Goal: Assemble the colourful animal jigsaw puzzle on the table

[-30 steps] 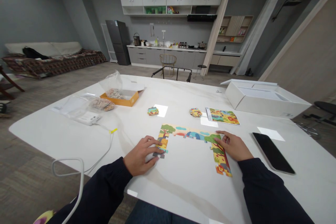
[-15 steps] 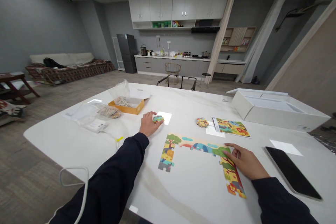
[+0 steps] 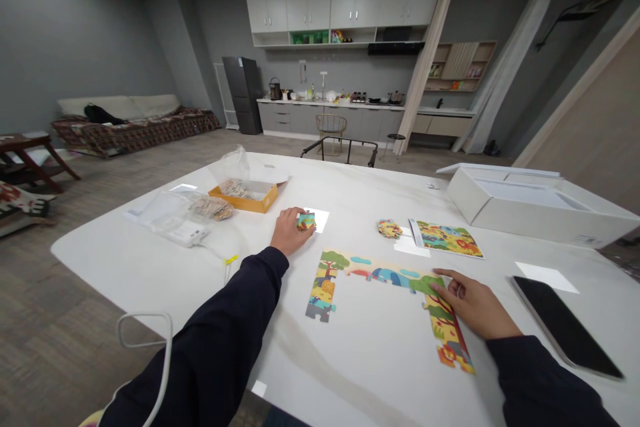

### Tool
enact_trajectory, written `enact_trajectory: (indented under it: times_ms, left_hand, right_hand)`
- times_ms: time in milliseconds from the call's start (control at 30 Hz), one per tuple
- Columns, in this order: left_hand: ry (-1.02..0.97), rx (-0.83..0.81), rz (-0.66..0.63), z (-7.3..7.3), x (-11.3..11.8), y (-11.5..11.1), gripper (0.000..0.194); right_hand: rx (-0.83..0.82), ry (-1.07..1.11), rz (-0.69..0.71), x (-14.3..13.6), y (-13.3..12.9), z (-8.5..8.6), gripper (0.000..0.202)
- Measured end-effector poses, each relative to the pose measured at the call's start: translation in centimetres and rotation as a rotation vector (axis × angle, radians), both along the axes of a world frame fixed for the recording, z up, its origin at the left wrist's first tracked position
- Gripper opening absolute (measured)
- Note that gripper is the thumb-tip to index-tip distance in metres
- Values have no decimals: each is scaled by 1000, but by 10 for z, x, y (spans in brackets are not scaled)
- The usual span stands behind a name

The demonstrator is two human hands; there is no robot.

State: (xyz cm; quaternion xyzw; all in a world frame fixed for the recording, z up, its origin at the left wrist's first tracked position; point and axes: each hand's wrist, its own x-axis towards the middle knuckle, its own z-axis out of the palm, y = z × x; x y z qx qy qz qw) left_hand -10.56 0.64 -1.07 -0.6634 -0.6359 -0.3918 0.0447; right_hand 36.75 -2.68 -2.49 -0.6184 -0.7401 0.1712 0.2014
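Observation:
My left hand (image 3: 291, 232) is closed around a small stack of jigsaw pieces (image 3: 306, 220), the top one green and teal; how many pieces it grips is hidden. To its right lies a partly joined puzzle border (image 3: 395, 277), with a left side, a top row and a right side showing trees, an elephant and a lion. My right hand (image 3: 475, 303) rests at the border's upper right corner, fingers stretched out and touching the tree pieces. Beyond the border are a pile of loose pieces (image 3: 389, 229) and a printed picture sheet (image 3: 450, 239).
An orange box (image 3: 257, 201) with a bag of pieces stands at the back left, beside another plastic bag of pieces (image 3: 213, 208). A large white box (image 3: 525, 203) sits at the back right. A black-screened tablet (image 3: 565, 325) lies near my right arm. A white cable (image 3: 167, 353) loops at the left.
The pieces in my left hand have been tipped up, so the top one faces me more. My right hand stays at the border's corner. The view has shifted slightly.

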Motion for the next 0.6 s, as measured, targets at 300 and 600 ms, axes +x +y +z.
enact_trajectory:
  times_ms: [300, 600]
  left_hand:
    - [-74, 5, -400, 31, 43, -140, 32]
    - [35, -82, -392, 4, 58, -226, 34]
  right_hand:
    - [0, -8, -4, -3, -2, 5, 63]
    - [20, -14, -18, -5, -3, 7, 59]
